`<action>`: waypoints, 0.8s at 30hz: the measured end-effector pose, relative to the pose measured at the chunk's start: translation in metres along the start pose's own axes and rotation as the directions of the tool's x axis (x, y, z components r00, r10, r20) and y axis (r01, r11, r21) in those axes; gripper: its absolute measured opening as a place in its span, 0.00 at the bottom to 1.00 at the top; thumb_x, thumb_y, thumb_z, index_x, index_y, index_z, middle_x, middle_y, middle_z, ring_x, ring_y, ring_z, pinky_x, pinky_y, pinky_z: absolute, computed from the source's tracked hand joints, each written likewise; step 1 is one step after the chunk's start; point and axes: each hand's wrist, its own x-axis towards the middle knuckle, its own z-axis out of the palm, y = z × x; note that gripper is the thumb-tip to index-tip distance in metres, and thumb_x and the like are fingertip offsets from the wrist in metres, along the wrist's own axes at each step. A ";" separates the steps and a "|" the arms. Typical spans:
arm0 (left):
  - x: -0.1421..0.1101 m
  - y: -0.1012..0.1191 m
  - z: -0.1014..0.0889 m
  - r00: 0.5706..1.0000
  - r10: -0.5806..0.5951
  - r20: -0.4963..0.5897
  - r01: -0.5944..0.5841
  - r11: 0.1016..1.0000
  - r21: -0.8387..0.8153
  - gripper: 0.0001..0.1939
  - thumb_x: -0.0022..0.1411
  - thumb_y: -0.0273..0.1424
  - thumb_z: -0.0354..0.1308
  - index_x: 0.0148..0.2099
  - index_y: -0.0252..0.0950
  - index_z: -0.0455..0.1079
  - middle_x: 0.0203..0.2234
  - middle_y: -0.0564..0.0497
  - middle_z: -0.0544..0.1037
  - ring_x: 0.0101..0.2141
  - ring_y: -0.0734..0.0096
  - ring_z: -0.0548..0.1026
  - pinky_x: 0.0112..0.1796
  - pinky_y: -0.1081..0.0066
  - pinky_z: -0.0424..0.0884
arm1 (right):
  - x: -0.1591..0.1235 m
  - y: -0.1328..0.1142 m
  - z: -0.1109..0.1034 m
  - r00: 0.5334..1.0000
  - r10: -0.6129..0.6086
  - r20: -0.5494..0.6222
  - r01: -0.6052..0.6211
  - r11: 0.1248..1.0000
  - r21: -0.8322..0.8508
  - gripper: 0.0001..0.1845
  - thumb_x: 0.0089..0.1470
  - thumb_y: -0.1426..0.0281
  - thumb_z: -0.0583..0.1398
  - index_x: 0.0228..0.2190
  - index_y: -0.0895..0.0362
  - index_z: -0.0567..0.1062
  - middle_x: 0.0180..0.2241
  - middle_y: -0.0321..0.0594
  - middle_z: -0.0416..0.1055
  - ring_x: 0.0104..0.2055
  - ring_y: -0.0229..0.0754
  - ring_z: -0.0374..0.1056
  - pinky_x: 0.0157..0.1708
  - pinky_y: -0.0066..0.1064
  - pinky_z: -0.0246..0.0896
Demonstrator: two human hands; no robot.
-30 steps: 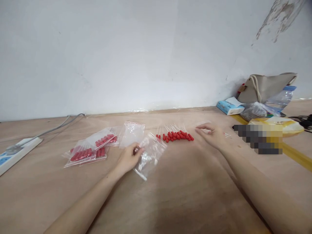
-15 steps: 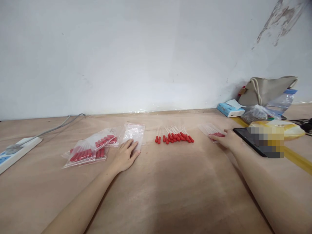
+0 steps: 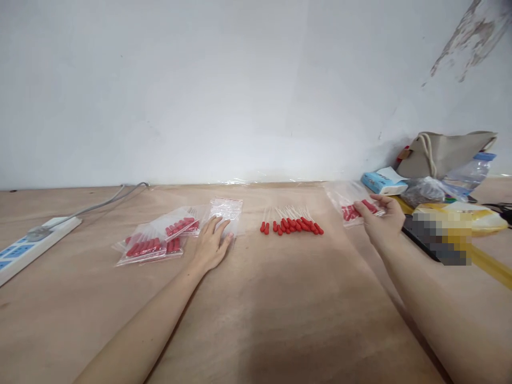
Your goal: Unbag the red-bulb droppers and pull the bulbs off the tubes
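My left hand (image 3: 212, 245) lies with its fingers spread on a flat clear zip bag (image 3: 230, 209). Between thumb and fingers, my right hand (image 3: 384, 217) grips a clear bag of red-tipped sticks (image 3: 347, 198) at its right side. The red ends sit low in that bag, and part of it is hidden behind my fingers. Loose white sticks with red bulb tips (image 3: 294, 224) lie in a row between my hands. Left of my left hand, filled bags of red-tipped sticks (image 3: 146, 246) overlap in a pile.
A white power strip (image 3: 40, 245) with a grey cable lies at the far left. On the right are a phone (image 3: 420, 242), a yellow-and-white packet (image 3: 460, 213), a blue tissue pack (image 3: 382, 181), a plastic bottle (image 3: 476, 169) and a grey bag (image 3: 460, 152). A wall rises behind the table.
My left hand put down a loose clear bag and now lies flat on the zip bag. My right hand moved right, took hold of the filled bag and raised it slightly.
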 end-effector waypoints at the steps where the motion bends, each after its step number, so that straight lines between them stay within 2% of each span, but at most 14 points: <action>1: 0.000 0.002 -0.002 0.998 0.016 -0.053 -0.017 1.000 -0.025 0.21 0.63 0.39 0.42 0.53 0.35 0.62 0.52 0.43 0.62 0.56 0.61 0.55 0.55 0.60 0.53 | -0.010 -0.015 0.004 1.000 -0.014 0.026 0.010 0.989 0.146 0.28 0.41 0.56 0.61 0.43 0.56 0.65 0.37 0.41 0.65 0.38 0.42 0.65 0.39 0.37 0.62; 2: -0.001 0.004 -0.004 0.995 0.021 -0.096 -0.027 0.998 -0.058 0.19 0.63 0.38 0.42 0.52 0.35 0.62 0.51 0.44 0.64 0.55 0.62 0.57 0.55 0.60 0.54 | -0.024 -0.031 0.008 0.989 -0.026 0.143 -0.017 0.956 0.291 0.29 0.38 0.57 0.63 0.42 0.55 0.65 0.36 0.38 0.65 0.35 0.40 0.66 0.36 0.35 0.64; 3: -0.001 0.006 -0.006 0.991 0.017 -0.130 -0.030 0.995 -0.100 0.18 0.63 0.37 0.42 0.52 0.36 0.62 0.50 0.44 0.65 0.54 0.63 0.58 0.54 0.61 0.55 | -0.040 -0.046 0.012 0.952 -0.042 0.302 -0.084 0.916 0.393 0.29 0.36 0.57 0.64 0.41 0.54 0.65 0.34 0.36 0.65 0.32 0.38 0.66 0.34 0.33 0.64; 4: -0.003 0.009 -0.008 0.988 0.009 -0.155 -0.032 0.989 -0.147 0.17 0.63 0.36 0.42 0.51 0.36 0.62 0.48 0.45 0.66 0.53 0.64 0.60 0.54 0.61 0.56 | -0.058 -0.059 0.017 0.881 -0.056 0.469 -0.180 0.879 0.442 0.29 0.35 0.58 0.65 0.40 0.54 0.65 0.32 0.35 0.65 0.30 0.37 0.66 0.31 0.32 0.65; 6: -0.007 0.018 -0.013 0.983 0.008 -0.181 -0.055 0.964 -0.259 0.15 0.63 0.34 0.42 0.48 0.36 0.64 0.45 0.45 0.68 0.50 0.66 0.63 0.52 0.62 0.59 | -0.095 -0.078 0.026 0.685 -0.118 0.719 -0.321 0.837 0.443 0.28 0.34 0.60 0.66 0.38 0.54 0.64 0.29 0.33 0.65 0.26 0.35 0.65 0.26 0.30 0.65; 8: -0.014 0.032 -0.017 0.987 0.066 -0.145 -0.116 0.921 -0.373 0.13 0.63 0.33 0.44 0.43 0.36 0.67 0.41 0.46 0.71 0.46 0.67 0.66 0.49 0.64 0.62 | -0.126 -0.084 0.034 0.558 -0.174 0.812 -0.382 0.814 0.437 0.28 0.33 0.64 0.68 0.38 0.54 0.64 0.32 0.33 0.64 0.25 0.32 0.63 0.25 0.27 0.64; 10: -0.023 0.050 -0.017 0.981 0.192 -0.037 -0.187 0.864 -0.467 0.11 0.62 0.33 0.47 0.42 0.36 0.68 0.41 0.46 0.71 0.45 0.67 0.68 0.48 0.65 0.64 | -0.145 -0.083 0.039 0.445 -0.190 0.875 -0.482 0.773 0.413 0.30 0.33 0.66 0.68 0.40 0.54 0.63 0.34 0.33 0.62 0.26 0.30 0.64 0.26 0.26 0.64; 12: -0.032 0.065 -0.015 0.932 0.346 0.107 -0.246 0.820 -0.517 0.16 0.59 0.36 0.52 0.48 0.37 0.66 0.48 0.45 0.68 0.49 0.64 0.66 0.50 0.63 0.63 | -0.151 -0.079 0.040 0.351 -0.215 0.911 -0.569 0.724 0.390 0.33 0.35 0.67 0.68 0.43 0.53 0.60 0.39 0.36 0.62 0.31 0.32 0.65 0.31 0.27 0.66; 14: -0.038 0.075 -0.012 0.871 0.433 0.232 -0.263 0.811 -0.523 0.27 0.55 0.39 0.55 0.57 0.40 0.58 0.55 0.45 0.60 0.53 0.61 0.61 0.52 0.62 0.61 | -0.147 -0.075 0.039 0.303 -0.228 0.925 -0.625 0.686 0.373 0.36 0.37 0.67 0.67 0.47 0.51 0.57 0.44 0.39 0.60 0.36 0.34 0.67 0.36 0.30 0.66; 15: -0.040 0.077 -0.010 0.852 0.442 0.281 -0.258 0.821 -0.510 0.31 0.54 0.41 0.56 0.59 0.41 0.54 0.58 0.45 0.56 0.55 0.59 0.59 0.53 0.61 0.60 | -0.143 -0.074 0.037 0.303 -0.212 0.929 -0.637 0.681 0.362 0.38 0.37 0.67 0.67 0.48 0.51 0.56 0.46 0.40 0.59 0.37 0.36 0.67 0.37 0.32 0.66; 18: -0.040 0.072 -0.008 0.844 0.405 0.351 -0.228 0.865 -0.448 0.31 0.57 0.41 0.53 0.61 0.44 0.51 0.59 0.47 0.54 0.56 0.59 0.58 0.53 0.59 0.59 | -0.130 -0.073 0.029 0.321 -0.058 0.945 -0.641 0.722 0.262 0.39 0.36 0.66 0.67 0.48 0.53 0.56 0.40 0.39 0.64 0.33 0.37 0.68 0.34 0.33 0.67; 19: -0.038 0.068 -0.008 0.846 0.398 0.354 -0.228 0.872 -0.434 0.30 0.57 0.41 0.53 0.60 0.44 0.52 0.59 0.47 0.55 0.56 0.59 0.58 0.53 0.59 0.59 | -0.126 -0.074 0.027 0.293 -0.005 0.956 -0.657 0.725 0.206 0.39 0.35 0.65 0.67 0.48 0.55 0.56 0.35 0.37 0.66 0.31 0.37 0.69 0.33 0.34 0.68; 22: -0.035 0.060 -0.009 0.845 0.412 0.340 -0.247 0.866 -0.435 0.29 0.58 0.39 0.52 0.60 0.43 0.52 0.57 0.46 0.57 0.56 0.60 0.58 0.53 0.60 0.59 | -0.121 -0.075 0.024 0.139 0.052 0.989 -0.730 0.680 0.067 0.40 0.34 0.65 0.68 0.48 0.58 0.56 0.27 0.35 0.69 0.27 0.40 0.70 0.31 0.37 0.68; 24: -0.033 0.059 -0.010 0.841 0.435 0.323 -0.265 0.850 -0.454 0.29 0.57 0.39 0.53 0.60 0.42 0.52 0.56 0.46 0.59 0.55 0.61 0.59 0.53 0.60 0.59 | -0.122 -0.077 0.024 0.102 0.055 0.993 -0.753 0.656 0.042 0.41 0.34 0.65 0.68 0.48 0.60 0.57 0.25 0.35 0.71 0.27 0.41 0.70 0.31 0.37 0.68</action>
